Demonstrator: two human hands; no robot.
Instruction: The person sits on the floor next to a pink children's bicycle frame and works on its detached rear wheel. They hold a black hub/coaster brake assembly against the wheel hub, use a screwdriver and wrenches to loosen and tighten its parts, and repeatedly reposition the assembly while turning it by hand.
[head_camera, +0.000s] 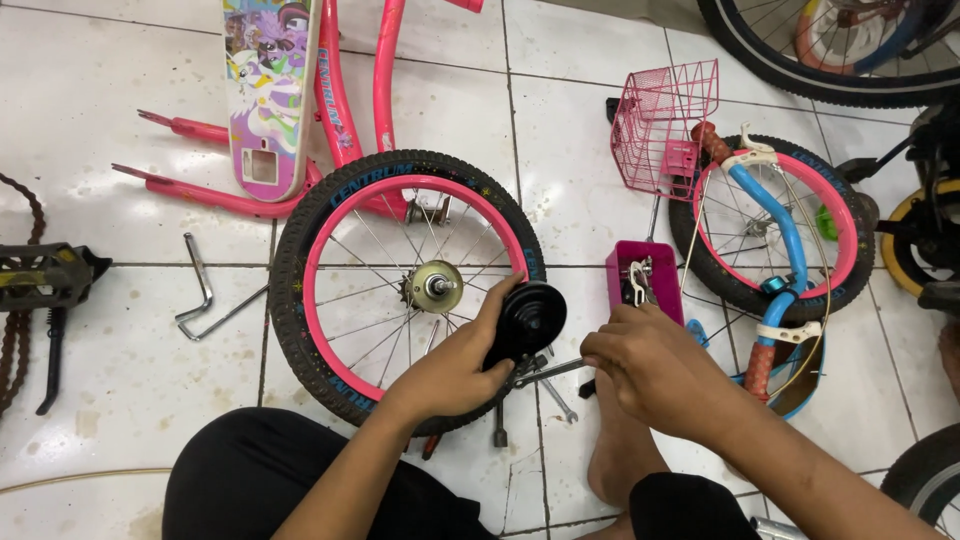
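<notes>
Head view: left hand (450, 365) grips small black wheel (527, 320) beside pink rim (325, 240); right hand (645, 365) clenches wrench (550, 370)

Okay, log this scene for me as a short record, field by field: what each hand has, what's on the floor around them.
Left hand: the left hand grips a small black training wheel.
Right hand: the right hand is closed on a metal spanner set at that wheel.
Under the hands: a small bicycle wheel with pink rim and black tyre lies flat.
Right of it: a magenta plastic parts box, a pink wire basket.
Left of it: bent metal hex keys, a black pedal.
Floor: white glazed tiles.
</notes>
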